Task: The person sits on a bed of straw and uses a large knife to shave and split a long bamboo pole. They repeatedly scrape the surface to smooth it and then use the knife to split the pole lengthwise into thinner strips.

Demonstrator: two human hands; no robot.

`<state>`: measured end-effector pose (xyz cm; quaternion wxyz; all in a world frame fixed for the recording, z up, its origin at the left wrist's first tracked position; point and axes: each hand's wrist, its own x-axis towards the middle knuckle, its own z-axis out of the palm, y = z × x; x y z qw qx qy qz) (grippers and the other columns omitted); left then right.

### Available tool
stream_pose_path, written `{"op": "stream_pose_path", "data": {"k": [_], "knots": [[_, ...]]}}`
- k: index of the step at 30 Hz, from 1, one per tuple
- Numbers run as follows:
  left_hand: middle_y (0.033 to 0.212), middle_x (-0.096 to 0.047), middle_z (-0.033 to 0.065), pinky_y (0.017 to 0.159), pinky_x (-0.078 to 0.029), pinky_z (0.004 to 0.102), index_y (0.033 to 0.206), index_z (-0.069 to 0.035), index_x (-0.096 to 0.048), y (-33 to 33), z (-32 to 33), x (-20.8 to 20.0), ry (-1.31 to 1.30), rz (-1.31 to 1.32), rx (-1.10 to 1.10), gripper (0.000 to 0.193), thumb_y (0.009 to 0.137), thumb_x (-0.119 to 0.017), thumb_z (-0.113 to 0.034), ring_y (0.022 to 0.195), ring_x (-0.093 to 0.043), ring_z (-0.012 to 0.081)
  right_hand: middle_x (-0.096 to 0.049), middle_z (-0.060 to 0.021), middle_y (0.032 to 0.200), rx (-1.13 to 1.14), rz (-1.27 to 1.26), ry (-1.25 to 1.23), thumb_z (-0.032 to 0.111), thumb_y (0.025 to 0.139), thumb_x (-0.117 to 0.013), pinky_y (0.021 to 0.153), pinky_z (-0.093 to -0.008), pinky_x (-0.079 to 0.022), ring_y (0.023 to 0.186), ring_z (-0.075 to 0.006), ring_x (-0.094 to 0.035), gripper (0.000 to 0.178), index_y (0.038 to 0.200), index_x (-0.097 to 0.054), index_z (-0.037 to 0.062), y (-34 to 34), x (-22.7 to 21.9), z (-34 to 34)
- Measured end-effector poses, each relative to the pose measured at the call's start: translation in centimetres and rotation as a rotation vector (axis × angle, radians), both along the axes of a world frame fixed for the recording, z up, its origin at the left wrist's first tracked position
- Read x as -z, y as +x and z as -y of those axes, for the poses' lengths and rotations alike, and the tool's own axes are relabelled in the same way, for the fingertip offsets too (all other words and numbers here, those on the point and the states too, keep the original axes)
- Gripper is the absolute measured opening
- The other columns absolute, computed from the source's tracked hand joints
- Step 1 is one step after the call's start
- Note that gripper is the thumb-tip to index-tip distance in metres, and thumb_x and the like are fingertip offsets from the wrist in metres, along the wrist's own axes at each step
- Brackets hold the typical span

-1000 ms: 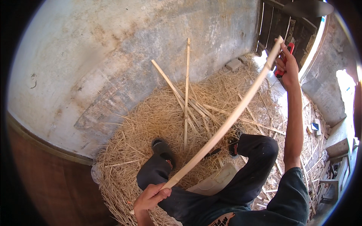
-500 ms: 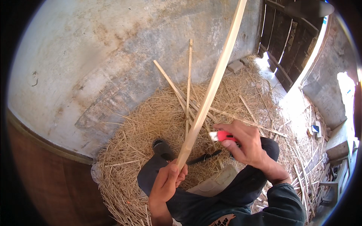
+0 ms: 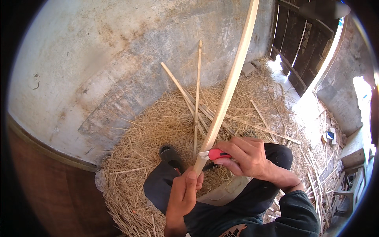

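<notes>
My left hand (image 3: 184,190) is closed round the lower end of a long pale bamboo strip (image 3: 226,96), which slants up and away past the top of the view. In my right hand (image 3: 245,157) is a red utility knife (image 3: 219,154). Its blade lies against the strip just above my left fingers. Below both hands are my crossed legs in dark trousers (image 3: 162,185), and a dark shoe (image 3: 171,155) shows at the left.
Shavings (image 3: 138,136) cover the floor around me. Several bamboo strips (image 3: 197,87) lean against the stained wall (image 3: 98,59) ahead. A pale block (image 3: 225,192) sits between my legs. A dark wooden door (image 3: 298,43) stands far right, with a small blue-and-white object (image 3: 331,135) on the floor below it.
My right hand has moved left, bringing the knife blade onto the strip. My left hand, with the strip's lower end, has shifted slightly right.
</notes>
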<state>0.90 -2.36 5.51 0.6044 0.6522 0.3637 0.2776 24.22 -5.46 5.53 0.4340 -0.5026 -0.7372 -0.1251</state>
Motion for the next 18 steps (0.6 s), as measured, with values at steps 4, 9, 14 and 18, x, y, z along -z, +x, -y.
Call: {"op": "stream_pose_path", "data": {"k": [4, 9, 14, 18], "knots": [[0.068, -0.049, 0.0045, 0.057, -0.037, 0.0306, 0.088, -0.001, -0.057, 0.4, 0.5, -0.4, 0.133, -0.102, -0.029, 0.048, 0.114, -0.035, -0.034, 0.061, -0.046, 0.0118, -0.057, 0.0017, 0.071, 0.025, 0.032, 0.017, 0.034, 0.082, -0.082, 0.048, -0.0285, -0.048, 0.055, -0.0135, -0.062, 0.035, 0.105, -0.072, 0.0093, -0.1, -0.2, 0.0], [0.064, -0.049, 0.0068, 0.054, -0.039, 0.0328, 0.087, -0.001, -0.056, 1.1, 0.9, 0.0, 0.230, -0.124, -0.111, 0.042, 0.113, -0.037, -0.028, 0.055, -0.048, 0.0164, -0.056, 0.0024, 0.070, 0.049, 0.046, 0.020, 0.034, 0.081, -0.082, 0.046, -0.0284, -0.046, 0.054, -0.0128, -0.061, 0.033, 0.102, -0.073, 0.0098, -0.3, -0.6, 0.0], [0.063, -0.050, 0.0080, 0.052, -0.040, 0.0351, 0.086, -0.001, -0.055, 1.4, 0.9, 0.9, 0.295, -0.142, -0.149, 0.038, 0.112, -0.039, -0.023, 0.051, -0.050, 0.0209, -0.056, 0.0023, 0.069, 0.080, 0.062, 0.019, 0.034, 0.081, -0.083, 0.045, -0.0290, -0.046, 0.053, -0.0132, -0.060, 0.032, 0.102, -0.074, 0.0106, 0.4, -0.6, -0.5], [0.065, -0.048, 0.0047, 0.052, -0.036, 0.0312, 0.085, 0.000, -0.056, 1.5, 1.1, 1.2, 0.288, -0.148, -0.168, 0.042, 0.113, -0.038, -0.027, 0.055, -0.046, 0.0141, -0.057, 0.0017, 0.068, 0.131, 0.056, 0.011, 0.033, 0.082, -0.083, 0.045, -0.0301, -0.047, 0.053, -0.0150, -0.061, 0.032, 0.105, -0.074, 0.0127, 1.1, -0.9, -1.2]]}}
